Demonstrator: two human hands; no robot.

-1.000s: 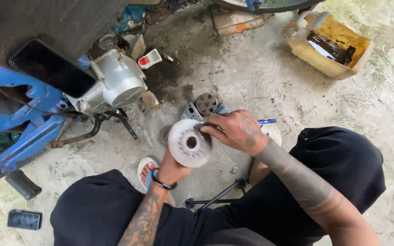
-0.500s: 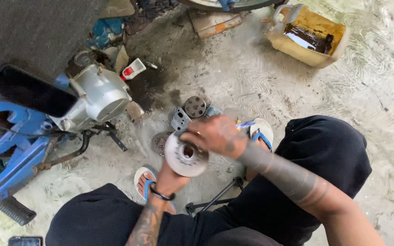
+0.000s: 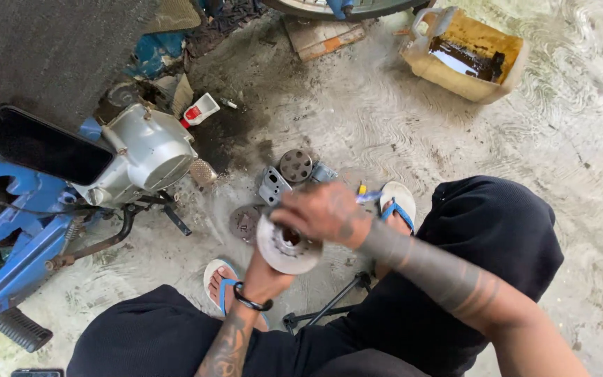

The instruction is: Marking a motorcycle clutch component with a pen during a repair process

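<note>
A round pale metal disc part [image 3: 284, 251] with a dark hole in its middle is held up in front of me over the concrete floor. My left hand [image 3: 265, 276] grips it from underneath. My right hand [image 3: 322, 213] lies across its top edge, fingers closed on the rim. Whether the right hand holds a small tool is hidden by motion blur. Below the disc, on the floor, lie a dark round plate [image 3: 246, 223], a grey metal bracket [image 3: 273, 185] and a round drilled part [image 3: 295, 165].
A blue motorbike with a silver engine case [image 3: 148, 153] stands at the left, its footpeg [image 3: 20, 330] at the lower left. A cut yellow can holding dark oil [image 3: 463, 56] sits at the upper right. A small red-and-white bottle [image 3: 199, 110] lies near the engine. A black metal stand [image 3: 329, 304] lies between my legs.
The view has shifted and both hands with the disc have sunk lower in the picture. My right hand has slid across the disc's top, covering more of it.
</note>
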